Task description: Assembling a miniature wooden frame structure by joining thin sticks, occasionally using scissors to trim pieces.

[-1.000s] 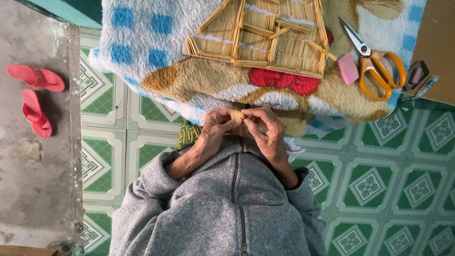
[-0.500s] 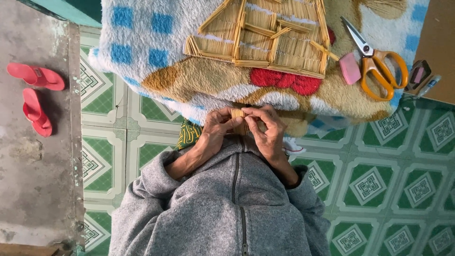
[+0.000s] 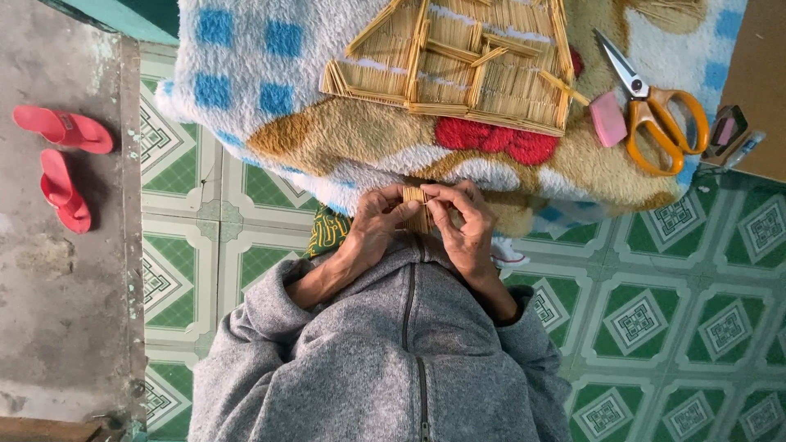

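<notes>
My left hand [image 3: 377, 223] and my right hand [image 3: 465, 225] meet close to my chest, above my grey zipped hoodie [image 3: 385, 360]. Both pinch a small bundle of thin wooden sticks [image 3: 415, 203] between thumbs and fingertips; my fingers hide most of the bundle. Beyond my hands, a flat house-shaped model of glued sticks [image 3: 458, 69] lies on a fluffy blanket [image 3: 246, 74] with blue squares and tan and red patches.
Orange-handled scissors [image 3: 655, 115] and a pink block [image 3: 607, 119] lie on the blanket to the right of the model. Small items [image 3: 725, 131] sit by a brown board [image 3: 765, 82]. Green patterned floor tiles [image 3: 655, 311] surround me. Red sandals [image 3: 61, 164] rest on concrete at the left.
</notes>
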